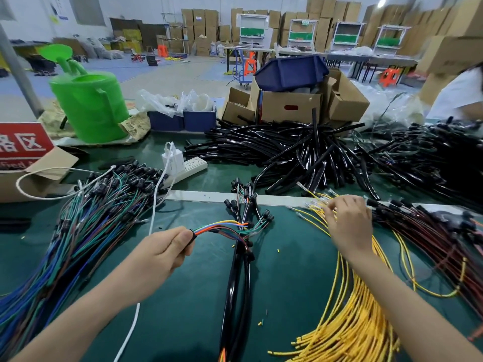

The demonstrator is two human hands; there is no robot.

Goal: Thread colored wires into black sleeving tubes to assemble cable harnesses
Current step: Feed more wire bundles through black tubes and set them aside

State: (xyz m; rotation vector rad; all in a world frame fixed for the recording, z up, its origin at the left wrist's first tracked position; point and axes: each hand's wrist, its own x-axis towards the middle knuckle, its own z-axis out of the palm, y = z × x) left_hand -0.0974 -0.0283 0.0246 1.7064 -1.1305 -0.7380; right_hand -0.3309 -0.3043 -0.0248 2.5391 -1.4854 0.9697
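On a green desk (285, 273), the left grip (162, 254) pinches a black sleeving tube (193, 235), with colored wires (219, 226) fanning from its end. The right grip (350, 226) curls over the tips of the yellow wires (347, 322); whether it holds one is unclear

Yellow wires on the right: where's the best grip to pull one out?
Pinch one yellow wire just behind its metal tip, at the far end, from above. Strands fan apart there; the near ends lie packed together.
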